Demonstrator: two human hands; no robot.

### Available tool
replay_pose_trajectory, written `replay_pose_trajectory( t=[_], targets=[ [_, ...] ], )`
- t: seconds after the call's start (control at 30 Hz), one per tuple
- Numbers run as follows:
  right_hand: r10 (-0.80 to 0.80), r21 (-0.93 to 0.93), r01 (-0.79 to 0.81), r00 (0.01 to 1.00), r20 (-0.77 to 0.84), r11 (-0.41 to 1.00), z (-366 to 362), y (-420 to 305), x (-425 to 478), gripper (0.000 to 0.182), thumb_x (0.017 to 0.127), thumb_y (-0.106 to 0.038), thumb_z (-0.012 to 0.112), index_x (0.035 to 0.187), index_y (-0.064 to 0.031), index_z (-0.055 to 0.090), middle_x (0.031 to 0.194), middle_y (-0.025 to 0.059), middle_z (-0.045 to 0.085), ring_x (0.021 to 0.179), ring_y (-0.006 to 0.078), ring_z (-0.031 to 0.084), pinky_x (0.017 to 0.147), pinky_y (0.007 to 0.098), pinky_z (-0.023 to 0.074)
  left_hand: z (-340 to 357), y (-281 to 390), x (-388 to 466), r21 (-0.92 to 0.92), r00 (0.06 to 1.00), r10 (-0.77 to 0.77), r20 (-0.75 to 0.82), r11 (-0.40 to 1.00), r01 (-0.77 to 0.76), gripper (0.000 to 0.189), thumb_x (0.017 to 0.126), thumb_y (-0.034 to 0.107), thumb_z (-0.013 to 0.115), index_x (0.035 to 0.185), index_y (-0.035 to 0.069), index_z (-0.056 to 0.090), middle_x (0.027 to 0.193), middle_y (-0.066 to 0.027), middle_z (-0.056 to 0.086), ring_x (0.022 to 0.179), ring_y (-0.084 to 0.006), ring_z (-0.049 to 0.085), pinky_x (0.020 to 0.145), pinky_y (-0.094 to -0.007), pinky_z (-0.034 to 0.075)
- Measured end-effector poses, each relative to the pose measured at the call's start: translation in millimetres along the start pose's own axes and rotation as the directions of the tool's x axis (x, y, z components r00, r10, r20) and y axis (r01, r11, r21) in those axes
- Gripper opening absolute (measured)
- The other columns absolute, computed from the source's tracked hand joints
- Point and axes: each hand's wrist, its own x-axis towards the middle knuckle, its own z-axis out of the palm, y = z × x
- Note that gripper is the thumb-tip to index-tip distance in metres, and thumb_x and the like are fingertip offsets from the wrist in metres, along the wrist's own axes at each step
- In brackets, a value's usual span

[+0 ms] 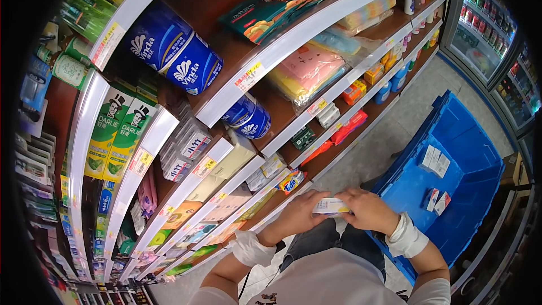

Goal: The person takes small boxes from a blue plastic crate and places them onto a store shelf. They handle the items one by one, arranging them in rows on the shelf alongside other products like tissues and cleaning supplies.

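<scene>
A small white carton [331, 206] with yellow and blue print lies between my two hands in front of my body. My left hand [301, 212] grips its left end with the thumb below. The right end is pinched by my right hand [365, 212]. At my right stands a large blue plastic crate [474, 152]. Several small white boxes [435, 161] lie in it, and lower down there are small red, white and blue boxes [436, 201].
Store shelves [292, 65] run along my left with price tags on their edges. They hold Vinda tissue rolls [186, 67], Darlie toothpaste boxes [123, 135], bagged cloths [313, 72] and a Tide pack [291, 181]. A glass-door drinks cooler [482, 25] stands at the far right. Tiled floor [413, 106] lies between.
</scene>
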Motion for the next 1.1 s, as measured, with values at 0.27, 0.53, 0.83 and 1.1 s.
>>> replay_pose_trajectory(
  t=[0.27, 0.53, 0.83, 1.1],
  targets=[
    [0.03, -0.092, -0.023, 0.997, 0.067, 0.995, 34.6, 5.6, 9.1, 0.044, 0.068, -0.013, 0.062, 0.109, -0.003, 0.05, 0.088, 0.0128, 0.053, 0.083, 0.0292, 0.056, 0.071, 0.0358, 0.047, 37.9, -39.6, -6.9, 0.093, 0.999, 0.036, -0.018, 0.995, -0.034, 0.042, 0.067, 0.018, 0.067, 0.104, 0.01, 0.049, 0.093, -0.0097, 0.052, 0.083, -0.0288, 0.055, 0.071, -0.0367, 0.046],
    [0.098, -0.03, -0.105, 0.98, -0.176, 0.994, 21.6, 11.8, 0.8, 0.042, 0.068, -0.012, 0.064, 0.107, -0.0033, 0.05, 0.094, 0.0132, 0.054, 0.084, 0.0297, 0.055, 0.073, 0.0345, 0.0461, 53.4, -138.8, -10.4, 0.14, 0.984, -0.155, -0.084, 0.976, 0.166, 0.044, 0.07, 0.014, 0.066, 0.108, 0.005, 0.046, 0.101, -0.0166, 0.053, 0.094, -0.0336, 0.053, 0.078, -0.0375, 0.044],
    [0.265, -0.188, -0.297, 0.947, -0.181, 0.936, 32.7, 27.9, -23.3, 0.037, 0.068, -0.011, 0.062, 0.103, -0.0013, 0.054, 0.089, 0.0092, 0.056, 0.084, 0.0221, 0.055, 0.075, 0.0313, 0.0448, 67.5, -273.8, -7.2, 0.163, 0.854, -0.292, -0.43, 0.905, 0.392, 0.046, 0.073, 0.021, 0.064, 0.109, 0.0, 0.047, 0.1, -0.0214, 0.054, 0.091, -0.0364, 0.053, 0.076, -0.04, 0.044],
    [0.375, -0.159, -0.404, 0.909, -0.183, 0.901, 41.5, 32.6, -25.8, 0.039, 0.063, -0.008, 0.064, 0.1, 0.0003, 0.055, 0.093, 0.0119, 0.056, 0.087, 0.0255, 0.055, 0.079, 0.0341, 0.045, 72.9, -364.0, 14.9, 0.184, 0.609, -0.476, -0.635, 0.672, 0.717, 0.047, 0.083, 0.034, 0.05, 0.107, -0.006, 0.049, 0.101, -0.0274, 0.054, 0.096, -0.0406, 0.052, 0.081, -0.0412, 0.043]
  ],
)
